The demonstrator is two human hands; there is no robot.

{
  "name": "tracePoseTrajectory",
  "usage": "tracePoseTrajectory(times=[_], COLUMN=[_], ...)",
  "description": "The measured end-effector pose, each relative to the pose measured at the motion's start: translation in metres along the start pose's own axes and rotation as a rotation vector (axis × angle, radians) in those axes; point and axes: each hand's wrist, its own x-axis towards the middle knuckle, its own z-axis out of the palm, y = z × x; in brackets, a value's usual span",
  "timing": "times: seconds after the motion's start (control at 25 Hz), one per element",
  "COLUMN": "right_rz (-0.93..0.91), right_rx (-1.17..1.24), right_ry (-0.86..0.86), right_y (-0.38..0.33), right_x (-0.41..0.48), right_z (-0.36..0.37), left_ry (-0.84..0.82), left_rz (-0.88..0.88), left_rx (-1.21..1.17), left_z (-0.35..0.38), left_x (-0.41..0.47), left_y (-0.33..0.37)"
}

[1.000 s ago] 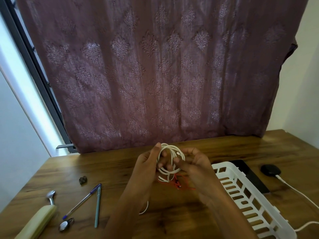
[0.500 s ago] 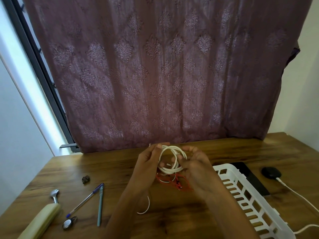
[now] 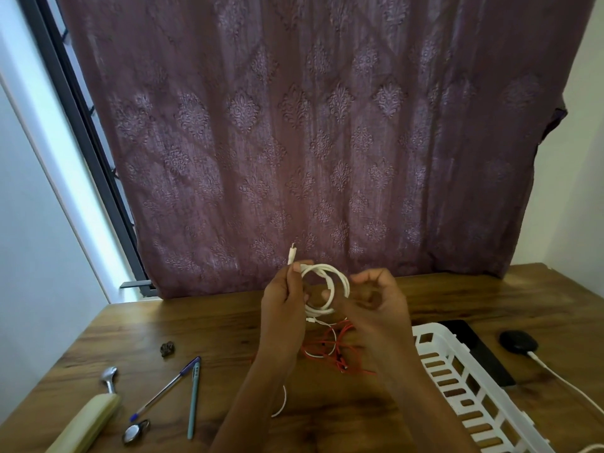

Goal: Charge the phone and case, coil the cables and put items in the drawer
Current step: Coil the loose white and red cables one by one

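A white cable (image 3: 330,282) is wound into a small coil held above the wooden table (image 3: 209,325). My left hand (image 3: 282,308) grips the coil's left side, and one plug end sticks up above its fingers. My right hand (image 3: 376,302) is at the coil's right side with curled fingers; the lower right of the coil runs behind them. A tangled red cable (image 3: 333,351) lies on the table under the hands. A black phone (image 3: 474,348) lies behind a white slotted basket (image 3: 457,380). A black case (image 3: 518,341) sits at the right with a white charging cable (image 3: 568,387) plugged in.
On the left of the table lie two pens (image 3: 183,387), a cream-handled tool (image 3: 88,420), a small metal piece (image 3: 134,431) and a dark lump (image 3: 167,348). A loose white cable end (image 3: 281,403) lies by my left forearm. A purple curtain (image 3: 310,125) hangs behind the table.
The coil has risen a little and opened into a rounder loop. The plug end now sticks up above my left hand. My right hand has shifted to the coil's right side.
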Motion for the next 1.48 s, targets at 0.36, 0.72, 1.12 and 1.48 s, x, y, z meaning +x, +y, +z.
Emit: tracePoseTrajectory(times=[0.36, 0.72, 1.12, 1.48], right_rz=[-0.043, 0.246, 0.057, -0.136], right_rx=[-0.151, 0.126, -0.17, -0.209], right_ry=[-0.09, -0.151, -0.299, -0.402], right_y=[-0.007, -0.02, 0.008, 0.016], right_x=[-0.019, 0.02, 0.014, 0.021], right_z=[0.009, -0.03, -0.018, -0.015], left_ry=[0.033, 0.04, 0.062, -0.045], left_rz=[0.074, -0.024, -0.189, -0.441], left_rx=[0.032, -0.025, -0.235, -0.295], left_z=[0.001, -0.019, -0.009, -0.016], left_x=[-0.009, -0.007, -0.013, -0.013], left_y=[-0.003, -0.013, -0.007, -0.014])
